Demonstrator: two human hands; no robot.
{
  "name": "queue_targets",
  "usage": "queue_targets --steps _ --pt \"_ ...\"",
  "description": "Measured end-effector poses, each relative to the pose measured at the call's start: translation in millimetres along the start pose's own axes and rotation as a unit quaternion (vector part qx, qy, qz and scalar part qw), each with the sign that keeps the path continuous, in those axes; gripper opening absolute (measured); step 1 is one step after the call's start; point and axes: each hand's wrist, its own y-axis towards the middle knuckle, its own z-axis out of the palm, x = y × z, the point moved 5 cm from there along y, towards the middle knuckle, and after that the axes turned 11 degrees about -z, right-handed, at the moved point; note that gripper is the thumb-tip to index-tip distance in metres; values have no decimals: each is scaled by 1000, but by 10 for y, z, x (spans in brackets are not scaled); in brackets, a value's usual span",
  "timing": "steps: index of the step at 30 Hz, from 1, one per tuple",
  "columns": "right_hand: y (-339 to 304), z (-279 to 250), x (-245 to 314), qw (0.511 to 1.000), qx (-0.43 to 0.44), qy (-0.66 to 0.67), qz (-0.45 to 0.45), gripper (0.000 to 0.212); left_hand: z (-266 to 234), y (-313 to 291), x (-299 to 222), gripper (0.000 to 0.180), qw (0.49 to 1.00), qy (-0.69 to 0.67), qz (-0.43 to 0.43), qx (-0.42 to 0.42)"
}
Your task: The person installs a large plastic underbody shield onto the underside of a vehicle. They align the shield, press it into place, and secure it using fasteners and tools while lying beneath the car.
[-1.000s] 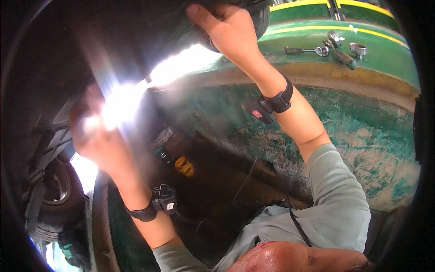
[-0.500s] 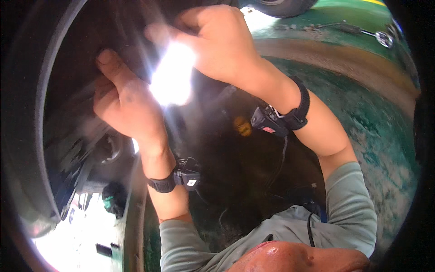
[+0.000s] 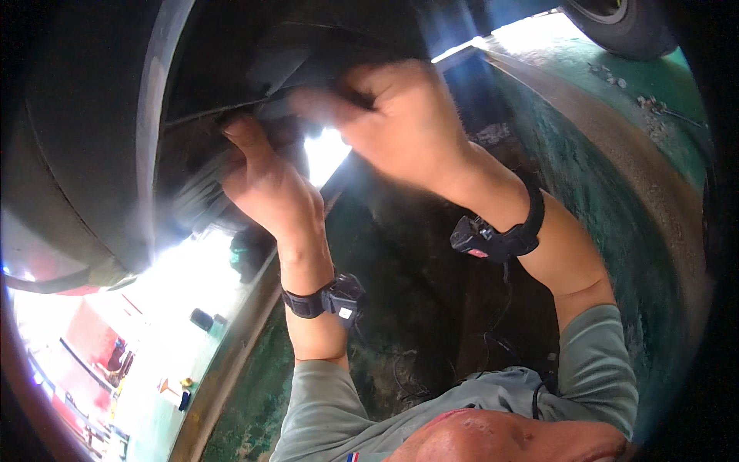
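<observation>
Both my arms reach up beneath the dark underside panel [image 3: 231,69] of a vehicle. My left hand [image 3: 273,185] is raised against this panel, its thumb stretched up and its other fingers curled into shadow; whatever they grip is hidden. Close to its right, my right hand [image 3: 408,127] is smeared by motion, with its fingers pointing left toward a seam in the panel. Whether anything sits in its fingers does not show. A black strap with a small device [image 3: 342,299] circles my left wrist, and a similar strapped device [image 3: 481,237] is on my right.
A pale curved body edge [image 3: 158,100] runs down at left. Below me lies a dark pit with green walls [image 3: 570,162] and a raised lip [image 3: 223,377]. Far right are a tyre [image 3: 623,27] and small loose parts [image 3: 654,105] on the green floor.
The view has shifted, and both hands appear lower and farther right. The bright glare between them has shrunk. More floor and bodywork show at left. My right hand is now blurred.
</observation>
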Motion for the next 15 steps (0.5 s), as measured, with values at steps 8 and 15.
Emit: queue_targets --steps 8,15 --pt "-17 248 161 991 -15 -2 -134 18 -81 -180 -250 39 986 86 141 -11" --pt "-137 317 193 991 34 83 -96 18 -216 -254 -312 32 984 83 133 85"
